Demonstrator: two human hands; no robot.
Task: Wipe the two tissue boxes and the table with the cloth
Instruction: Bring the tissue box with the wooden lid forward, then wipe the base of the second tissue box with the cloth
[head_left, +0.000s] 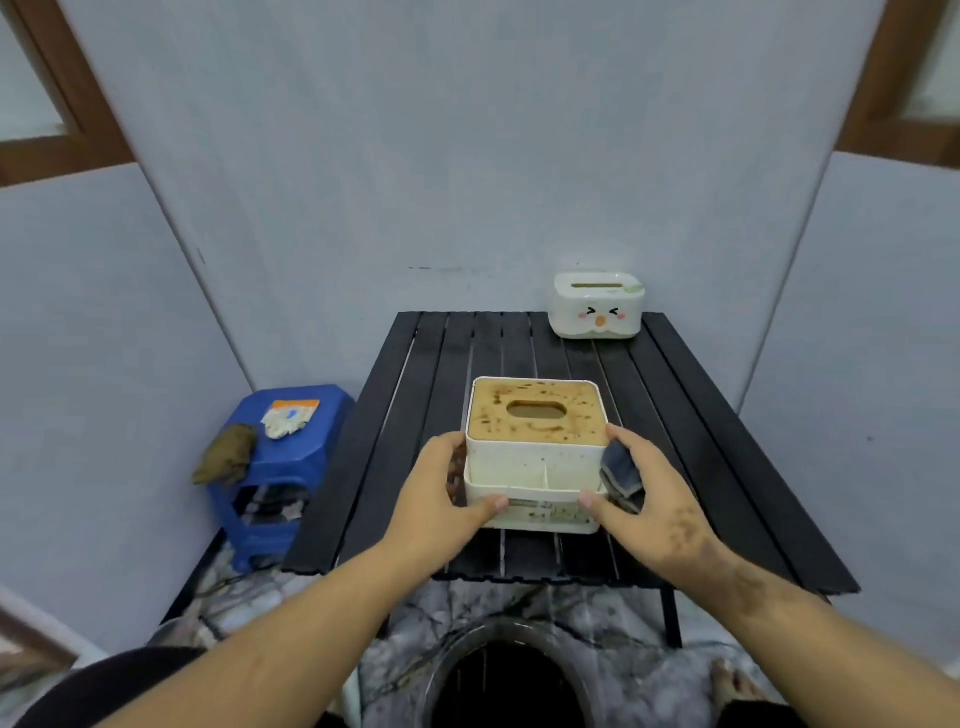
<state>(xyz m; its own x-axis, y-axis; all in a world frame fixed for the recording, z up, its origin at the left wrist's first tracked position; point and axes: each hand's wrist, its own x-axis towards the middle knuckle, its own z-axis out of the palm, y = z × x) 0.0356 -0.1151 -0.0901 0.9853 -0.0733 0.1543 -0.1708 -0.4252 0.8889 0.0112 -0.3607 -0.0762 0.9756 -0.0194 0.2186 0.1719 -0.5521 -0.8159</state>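
Hands flank the near box (535, 452) at the front of the slatted table (701, 415): the left hand (441, 493) grips its left side, fingers curled round the wall and thumb on the front face, while the right hand (644, 499) clasps the right side with the dark cloth (621, 475) bunched between palm and box. That box is white with a stained tan lid and open front compartments, and its lid looks the dirtiest part. The far box (597, 306), white with a small cartoon face, sits at the table's back right corner, well apart and untouched. Risks from here, as I judge them: the cloth is trapped against the side wall, so pulling it out to wipe could drag or tip the box if the left hand slackens. Lifting by the walls might separate lid from base if they fit loosely; that cannot be told. Scrubbing the lid could push grime into the slot, and crumbs may fall between the slats. A blue stool (280, 457) stands to the left of the table.
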